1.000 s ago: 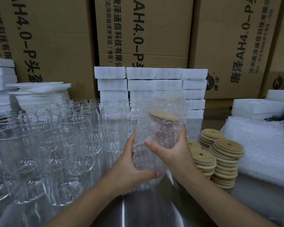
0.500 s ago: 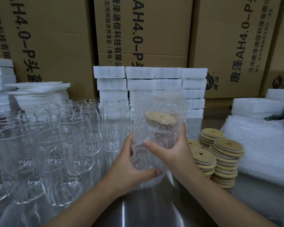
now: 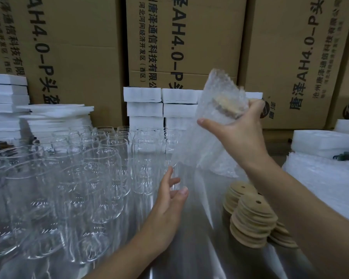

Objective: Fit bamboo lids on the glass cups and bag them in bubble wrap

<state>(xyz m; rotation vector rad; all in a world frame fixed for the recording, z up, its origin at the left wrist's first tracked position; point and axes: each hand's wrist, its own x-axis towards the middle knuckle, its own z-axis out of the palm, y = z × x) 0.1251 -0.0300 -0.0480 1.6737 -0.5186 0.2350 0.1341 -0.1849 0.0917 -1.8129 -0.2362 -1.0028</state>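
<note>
Steel table (image 3: 199, 250) shows a lane between cups (image 3: 101, 168) and lids (image 3: 252, 220); right hand (image 3: 240, 133) grips the bagged cup (image 3: 216, 117) aloft, tilted; left hand (image 3: 167, 208) hovers loose-fingered beside the cups.

bare steel lane (image 3: 197, 248), glass cups (image 3: 73, 178) left, bamboo lids (image 3: 252, 220) right

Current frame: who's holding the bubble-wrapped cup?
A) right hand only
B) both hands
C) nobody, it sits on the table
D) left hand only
A: the right hand alone grips the bubble-wrapped cup, which is tilted and raised above the table, while the left hand is open lower down beside the bare glass cups, off the bag.
</note>
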